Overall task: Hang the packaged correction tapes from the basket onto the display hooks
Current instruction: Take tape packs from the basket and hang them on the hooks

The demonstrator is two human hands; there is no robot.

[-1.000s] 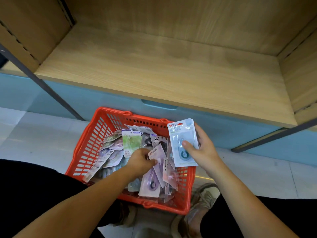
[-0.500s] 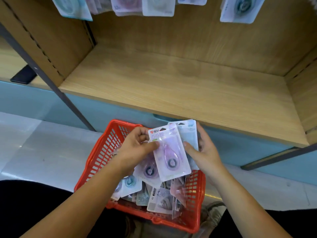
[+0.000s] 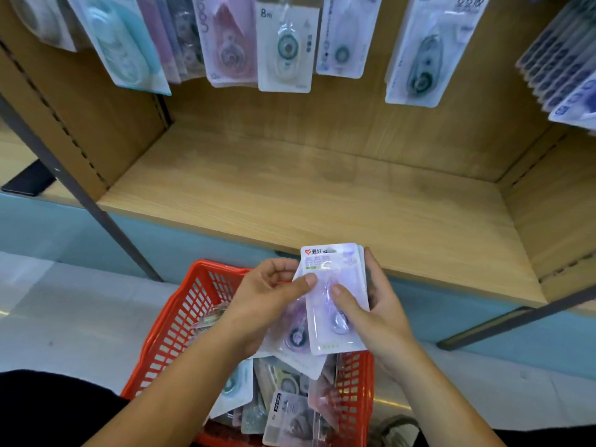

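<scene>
Down by the person's knees, the red basket [image 3: 180, 321] stands on the pale floor, heaped with packaged correction tapes [image 3: 287, 411]. A second ago the left hand [image 3: 267, 295] was down among them. It has since come up with a purple pack [image 3: 322, 330] and laid it square on the front of the stack in the right hand [image 3: 380, 314], covering the pale-blue pack that was on top before. The left thumb and fingers pinch the pack's left edge, while the right hand grips the stack with its thumb across the front and its fingers behind. Another purple pack [image 3: 295, 338] sits just beneath the left hand, though I cannot tell whether that hand is holding it or it is only lying on the heap. Beyond the hands, the wooden shelf [image 3: 290, 201] carries nothing in its middle. The view has also tilted upward, so the rows of already-hung packs [image 3: 285, 46] now show along the top. Their hooks are above the frame and cannot be seen. By my judgement the gathering is about finished for this handful, and the next step is to lift the stack and thread its hang holes onto a matching row. Most of the basket is yet to be hung.
</scene>
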